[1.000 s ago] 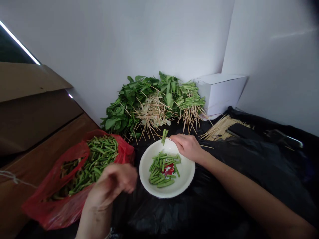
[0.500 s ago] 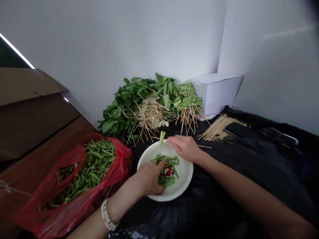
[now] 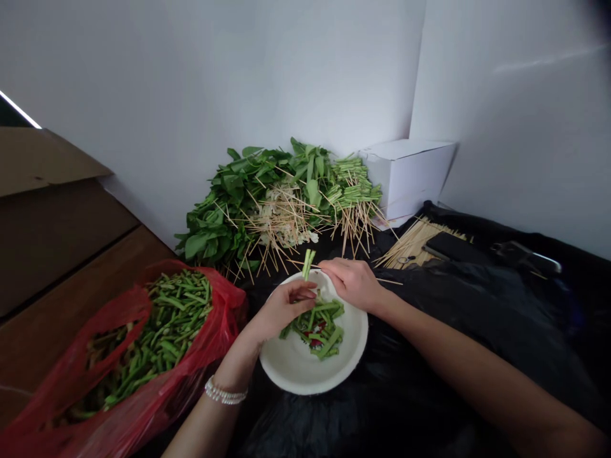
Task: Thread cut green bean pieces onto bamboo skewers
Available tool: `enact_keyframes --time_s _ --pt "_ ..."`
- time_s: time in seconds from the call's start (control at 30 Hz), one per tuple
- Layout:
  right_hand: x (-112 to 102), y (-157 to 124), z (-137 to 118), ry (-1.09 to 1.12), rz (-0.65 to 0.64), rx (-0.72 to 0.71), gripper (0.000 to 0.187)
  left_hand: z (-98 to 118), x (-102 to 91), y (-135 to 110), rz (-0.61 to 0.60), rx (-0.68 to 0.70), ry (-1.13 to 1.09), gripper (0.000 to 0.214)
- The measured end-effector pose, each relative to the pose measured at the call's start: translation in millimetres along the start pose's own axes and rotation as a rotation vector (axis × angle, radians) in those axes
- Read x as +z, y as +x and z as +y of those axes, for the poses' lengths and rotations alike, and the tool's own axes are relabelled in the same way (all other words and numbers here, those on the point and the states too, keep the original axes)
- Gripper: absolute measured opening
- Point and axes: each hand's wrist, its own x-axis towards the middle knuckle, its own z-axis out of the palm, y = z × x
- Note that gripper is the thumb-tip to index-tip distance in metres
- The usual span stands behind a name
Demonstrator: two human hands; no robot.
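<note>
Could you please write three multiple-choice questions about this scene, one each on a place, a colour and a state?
1. Where is the red plastic bag relative to the white plate?
A) On it
B) To its left
C) Behind it

2. What colour is the bracelet on the wrist of the left hand?
A) Red
B) Black
C) Pearly white

3. What state is the bag in?
A) Tied shut
B) Empty
C) Open, full of cut green stems

1: B, it lies left of the plate.
2: C, pearl-like beads show.
3: C, stems fill its open mouth.
</note>
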Motion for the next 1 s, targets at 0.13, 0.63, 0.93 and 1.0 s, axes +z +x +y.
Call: enact_keyframes --time_s 0.13,0.63,0.93,1.0 --pt "-1.9 0.7 -0.2 -0.017 -0.01 -0.009 0.028 5.0 6.4 -2.3 -0.027 0.042 0.007 0.022" --pt "-4.5 -0.1 -1.8 -0.009 -0.015 -0.031 0.028 14.3 32.2 -7.4 0.007 0.143 0.878 0.013" --pt "-5.2 0.3 -1.4 -0.004 0.01 -0.014 0.027 20.0 31.6 -4.4 -0.154 0.172 0.565 0.013" --pt "-5.5 0.7 0.2 0.009 0.037 0.0 0.026 21.6 22.7 -3.2 -0.163 0.12 0.292 0.009"
